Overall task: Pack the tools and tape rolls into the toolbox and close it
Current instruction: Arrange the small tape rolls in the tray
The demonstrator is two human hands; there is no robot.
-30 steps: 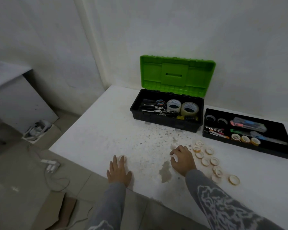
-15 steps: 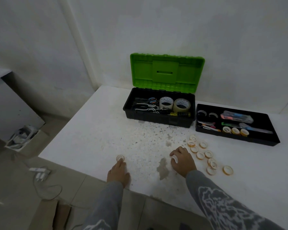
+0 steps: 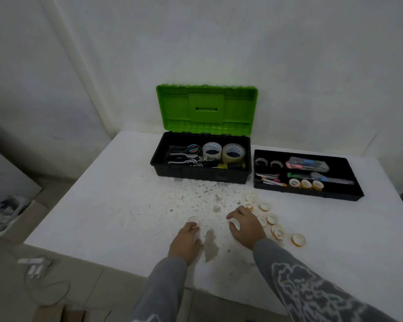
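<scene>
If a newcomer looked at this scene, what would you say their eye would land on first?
The bright green lid of the open toolbox, upright at the back of the table, stands out most. Next come the small tape rolls scattered beside the right hand, which grips a whitish roll, and the left hand with fingertips at a lone roll.

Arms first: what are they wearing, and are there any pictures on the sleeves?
Both arms wear long grey sleeves. The right sleeve carries a pale swirly print; the left sleeve looks mostly plain. The left hand and right hand are bare, no gloves.
</scene>
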